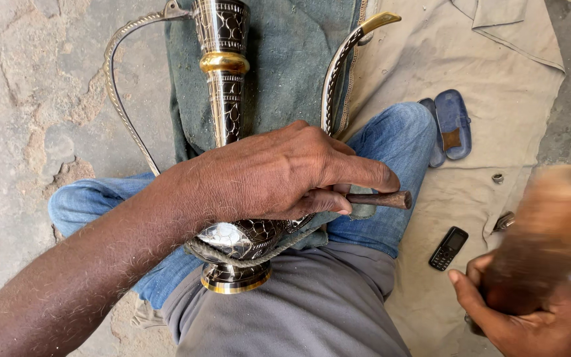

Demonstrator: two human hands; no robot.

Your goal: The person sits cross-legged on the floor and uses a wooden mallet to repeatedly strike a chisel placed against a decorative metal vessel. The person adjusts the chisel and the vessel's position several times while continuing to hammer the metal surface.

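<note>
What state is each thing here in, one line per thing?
Metal ewer: lying across the lap, roped down.
Rope: looped over the ewer's belly.
Left hand: gripping a wooden-handled tool.
Right hand: closed on a blurred wooden mallet.
Mobile phone: lying face up on the cloth.

Two hands show: the left hand (pixel 279 175) near the picture's centre and the right hand (pixel 536 317) at four o'clock. One engraved metal ewer (pixel 229 119) runs from twelve o'clock down to the centre, with one curved handle (pixel 117 86) at ten o'clock and one curved spout (pixel 342 59) at one o'clock. One wooden-handled tool (pixel 381 199) sits in the left grip, just right of centre. One blurred mallet (pixel 550 231) sits in the right grip at four o'clock. One mobile phone (pixel 448 248) lies at four o'clock. Two blue sandals (pixel 451 125) lie at two o'clock. One small metal ring (pixel 497 178) lies at three o'clock.
</note>
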